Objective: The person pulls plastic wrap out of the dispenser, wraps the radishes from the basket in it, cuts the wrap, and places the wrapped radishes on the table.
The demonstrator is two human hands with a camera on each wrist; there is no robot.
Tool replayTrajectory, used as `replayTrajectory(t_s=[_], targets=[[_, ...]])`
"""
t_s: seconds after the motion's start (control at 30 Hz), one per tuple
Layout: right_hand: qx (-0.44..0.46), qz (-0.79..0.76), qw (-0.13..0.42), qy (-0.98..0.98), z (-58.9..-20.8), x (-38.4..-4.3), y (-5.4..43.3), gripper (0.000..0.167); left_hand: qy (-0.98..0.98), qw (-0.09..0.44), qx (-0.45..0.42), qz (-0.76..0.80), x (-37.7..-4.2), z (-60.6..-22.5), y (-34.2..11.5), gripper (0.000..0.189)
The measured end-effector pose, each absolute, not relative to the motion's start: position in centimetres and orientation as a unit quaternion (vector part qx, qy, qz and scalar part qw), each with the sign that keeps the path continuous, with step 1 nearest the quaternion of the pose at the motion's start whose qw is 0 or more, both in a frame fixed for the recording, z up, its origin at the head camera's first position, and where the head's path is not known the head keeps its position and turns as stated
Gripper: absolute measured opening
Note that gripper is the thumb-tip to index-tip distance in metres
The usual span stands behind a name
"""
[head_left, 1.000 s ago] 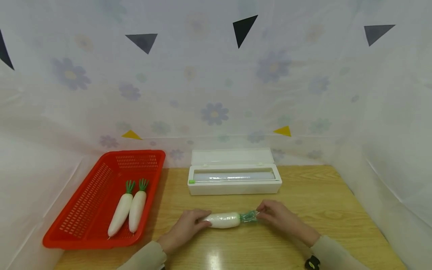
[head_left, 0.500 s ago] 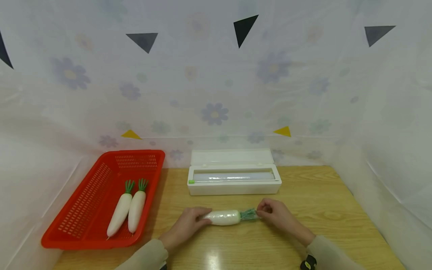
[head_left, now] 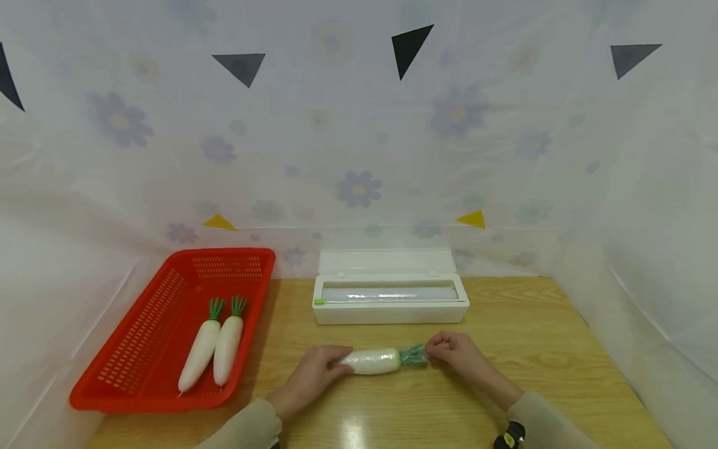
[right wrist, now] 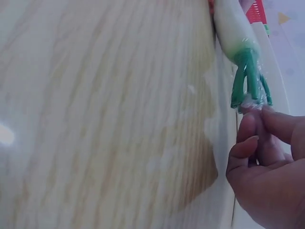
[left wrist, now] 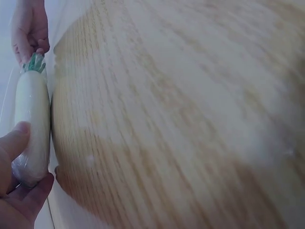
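A white radish [head_left: 373, 361] with green stems, wrapped in clear plastic film, lies crosswise in front of me. My left hand [head_left: 315, 377] grips its root end, thumb on one side and fingers on the other, as the left wrist view shows. At the stem end, my right hand [head_left: 457, 357] pinches the gathered film [right wrist: 252, 102] between thumb and fingertips, just past the green stems [right wrist: 249, 78]. The film looks glossy and tight along the radish's body.
Behind the radish stands a white cling film box [head_left: 391, 313], lid raised, a roll inside. At the left, a red basket [head_left: 154, 404] holds two unwrapped radishes [head_left: 200, 355]. A flowered curtain [head_left: 359, 137] hangs behind the wooden table [head_left: 561, 349].
The wrapped radish and both hands have shifted very slightly away from me. The right fingers have drawn closer together at the film by the stems.
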State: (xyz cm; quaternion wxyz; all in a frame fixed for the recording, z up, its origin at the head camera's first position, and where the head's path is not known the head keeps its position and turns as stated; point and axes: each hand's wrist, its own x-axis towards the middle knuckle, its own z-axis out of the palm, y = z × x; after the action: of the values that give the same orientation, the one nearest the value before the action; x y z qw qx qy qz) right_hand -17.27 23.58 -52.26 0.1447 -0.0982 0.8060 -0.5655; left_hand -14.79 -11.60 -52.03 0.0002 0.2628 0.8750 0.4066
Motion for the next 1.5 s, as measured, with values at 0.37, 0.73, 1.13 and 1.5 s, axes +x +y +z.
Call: replayTrajectory(t_s=[0.37, 0.73, 1.13, 1.5], targets=[[-0.116, -0.466, 0.093, 0.872, -51.3, -17.0, 23.4, 0.022, 0.876, 0.001, 0.260, 0.407, -14.9, -52.0, -11.0, 0.042], [-0.101, -0.411, 0.081, 0.902, -50.4, -16.8, 21.5, 0.024, 0.878, -0.005, 0.262, 0.401, -14.9, -51.9, -11.0, 0.043], [-0.113, -0.416, 0.069, 0.900, -50.8, -16.7, 21.3, 0.020, 0.865, 0.037, 0.273, 0.420, -14.8, -51.9, -11.2, 0.037], [-0.116, -0.414, 0.058, 0.901, -50.9, -16.7, 21.2, 0.018, 0.829, 0.188, 0.307, 0.427, -15.1, -50.8, -13.0, 0.046]])
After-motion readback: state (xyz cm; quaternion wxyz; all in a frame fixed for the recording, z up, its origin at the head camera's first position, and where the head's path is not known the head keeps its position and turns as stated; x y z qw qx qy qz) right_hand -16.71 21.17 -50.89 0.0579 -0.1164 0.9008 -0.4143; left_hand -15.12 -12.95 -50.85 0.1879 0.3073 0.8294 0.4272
